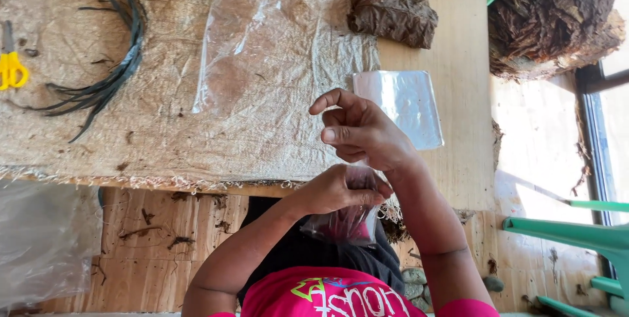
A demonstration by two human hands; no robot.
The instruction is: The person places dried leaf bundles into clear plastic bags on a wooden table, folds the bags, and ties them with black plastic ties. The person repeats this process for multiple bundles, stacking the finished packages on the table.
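Bright pink short-sleeved top (327,297), multicoloured print on front; black garment (295,251) below; bare forearms.

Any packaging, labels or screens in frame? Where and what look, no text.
Small clear plastic bag: pinched in left hand, crumpled, below table edge; right hand above it, empty.
Stack of flat clear bags: bare wood, right of cloth, rectangular, glossy.
Large clear bag: lying flat on burlap, wrinkled.
No labels, signs or screens.
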